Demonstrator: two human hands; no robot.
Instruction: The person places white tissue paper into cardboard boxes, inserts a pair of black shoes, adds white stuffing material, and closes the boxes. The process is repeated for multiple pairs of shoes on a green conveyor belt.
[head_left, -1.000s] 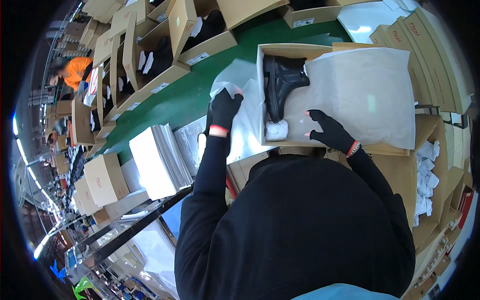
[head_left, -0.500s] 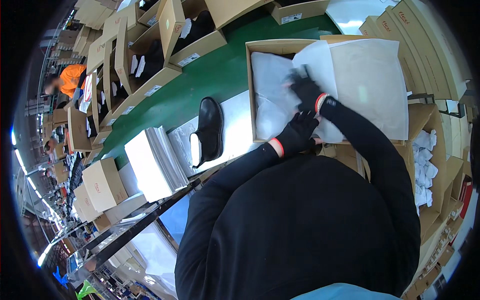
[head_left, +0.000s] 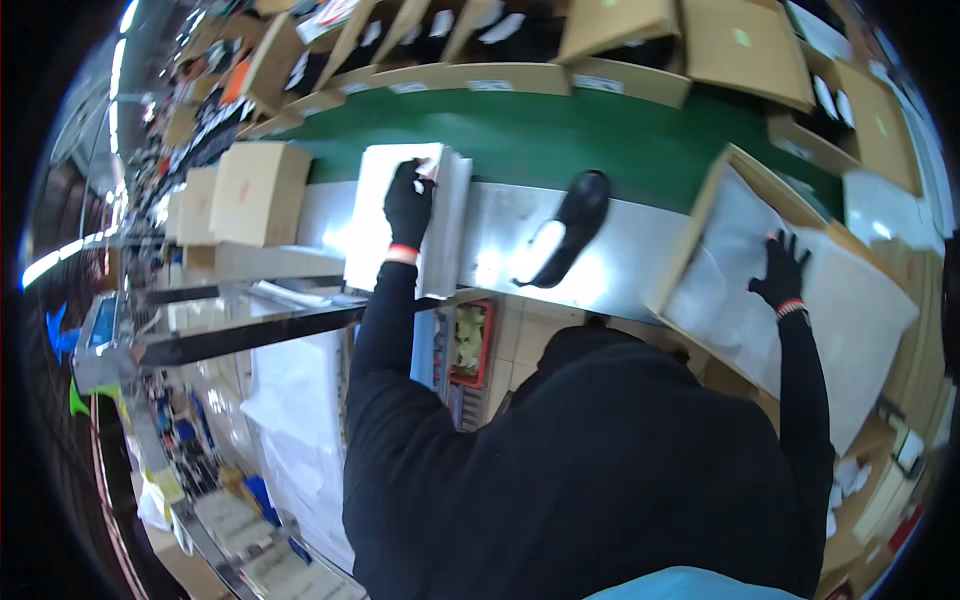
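My left hand (head_left: 408,200), in a black glove with bare fingertips, is at the far right corner of a stack of white paper sheets (head_left: 370,215). Its fingers are curled and pinch at a top sheet. My right hand (head_left: 782,272) lies spread open on white tissue paper (head_left: 740,290) that lines an open cardboard shoebox (head_left: 690,245). Some of this paper hangs over the box's right side. Between the stack and the box, a black ankle boot (head_left: 575,230) lies on its side on the metal table (head_left: 490,235). The tissue hides what is beneath it.
Beyond the green conveyor belt (head_left: 450,125) stands a row of open shoeboxes (head_left: 530,78) with dark footwear. Closed cartons (head_left: 262,195) stand at the left. A metal frame rail (head_left: 240,340) runs along the near left, and crumpled white paper (head_left: 848,485) sits at the lower right.
My view has turned left. The left hand has gone from the shoebox to the paper stack. My right hand, blurred earlier, now rests spread on the tissue.
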